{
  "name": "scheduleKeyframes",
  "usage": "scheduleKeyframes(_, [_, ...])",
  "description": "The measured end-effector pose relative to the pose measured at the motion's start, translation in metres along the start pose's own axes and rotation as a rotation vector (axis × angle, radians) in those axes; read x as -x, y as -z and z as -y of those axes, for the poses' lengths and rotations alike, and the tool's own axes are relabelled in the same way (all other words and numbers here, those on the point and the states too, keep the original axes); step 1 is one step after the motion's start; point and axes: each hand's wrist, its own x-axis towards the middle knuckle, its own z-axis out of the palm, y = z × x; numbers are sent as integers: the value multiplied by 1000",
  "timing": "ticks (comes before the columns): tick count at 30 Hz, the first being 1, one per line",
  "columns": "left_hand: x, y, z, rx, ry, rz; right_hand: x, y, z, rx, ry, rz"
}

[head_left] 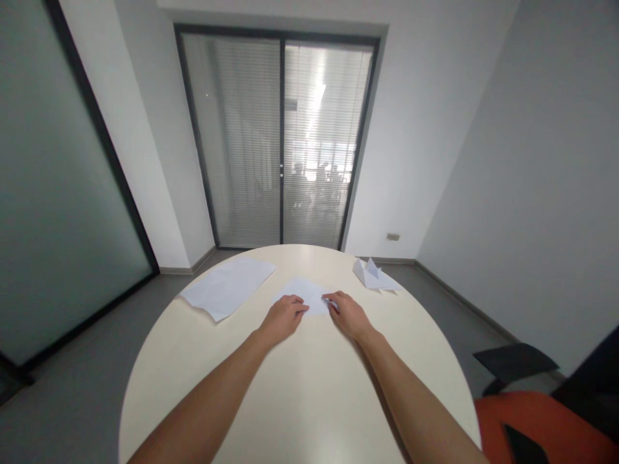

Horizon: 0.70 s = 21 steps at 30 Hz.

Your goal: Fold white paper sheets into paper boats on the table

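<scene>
Toward the far side of the round, cream-white tabletop (300, 386), a small flat white paper sheet (309, 290) lies btwn your bare L hand (285, 318) & bare R hand (352, 316). Your L fingers, bent & close together, rest on its near-left part; your R fingers are bent at its right side. Can't tell if either pinches it. Farther L: a larger white paper sheet (227, 283), near edge slightly curled. Farther R: a folded white paper piece (374, 278) w/ upright points. Lower R: an orange-seated, black-armed chair (536, 425).
</scene>
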Motion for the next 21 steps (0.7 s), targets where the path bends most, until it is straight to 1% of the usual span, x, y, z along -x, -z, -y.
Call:
scheduleKeyframes(5, [-1,-3,2,13,-33,7,-2,3,10,108,-10,24])
scheduleKeyframes(7, [-2,-2,1,21,-56,8,-2,4,15,107,57,13])
scheduleKeyframes(9, [-1,1,-1,32,-78,8,-1,2,21,43,168,15])
scheduleKeyframes(11, [-1,4,-4,50,-92,15,1,-3,27,-37,255,68])
scheduleKeyframes(12, [-1,5,-6,61,-91,20,3,-6,29,-62,264,119])
scheduleKeyframes(14, [-1,8,-9,81,-77,33,5,-11,32,-69,194,221])
scheduleKeyframes(16, [-1,9,-10,95,-75,38,6,-14,32,-36,95,291])
scheduleKeyframes(19, [0,8,-10,87,-119,40,6,-13,28,41,-10,341])
scheduleKeyframes(21, [1,7,-9,71,-147,50,6,-11,25,80,-59,350])
